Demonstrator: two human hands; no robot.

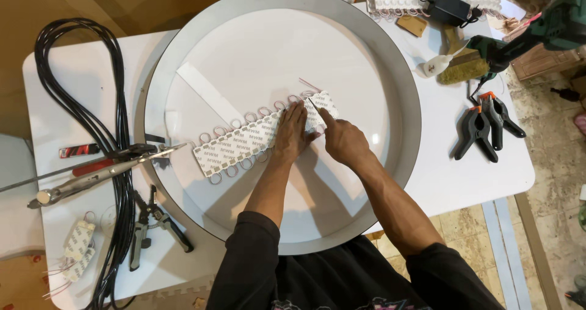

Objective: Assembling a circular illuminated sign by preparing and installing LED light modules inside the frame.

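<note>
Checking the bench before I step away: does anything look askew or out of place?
Mostly no. The strip of modules under the left hand and right hand runs diagonally across the round tray, and a loose white backing strip lies beside it. Black cable hangs off the table's front edge.

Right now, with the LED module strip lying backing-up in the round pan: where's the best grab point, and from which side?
Probably the free left end of the LED module strip. The left hand presses its right half flat and the right hand works the far-right corner, so that end is taken. The left end lies bare on the round pan. Come from the left and pinch across the short edge; the wire loops along both long edges would snag.
</note>
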